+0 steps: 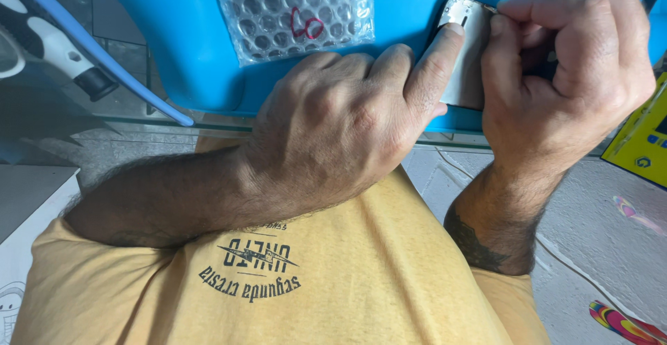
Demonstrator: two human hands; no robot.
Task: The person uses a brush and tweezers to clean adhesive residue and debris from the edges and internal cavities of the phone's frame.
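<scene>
left hand (340,119) fisted, forefinger extended; right hand (566,60) curled in a pinching grip.

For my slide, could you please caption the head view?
Both hands, left hand and right hand, grip a silvery phone over a blue mat beside a bubble-wrap bag.

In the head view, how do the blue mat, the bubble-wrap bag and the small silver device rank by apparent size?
Largest to smallest:
1. Blue mat, though partly cut off and covered.
2. Bubble-wrap bag.
3. Small silver device, partly hidden by both hands, so its full size is unsure.

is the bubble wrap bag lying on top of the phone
No, the bubble wrap bag lies apart on the blue mat, left of the phone.
</scene>
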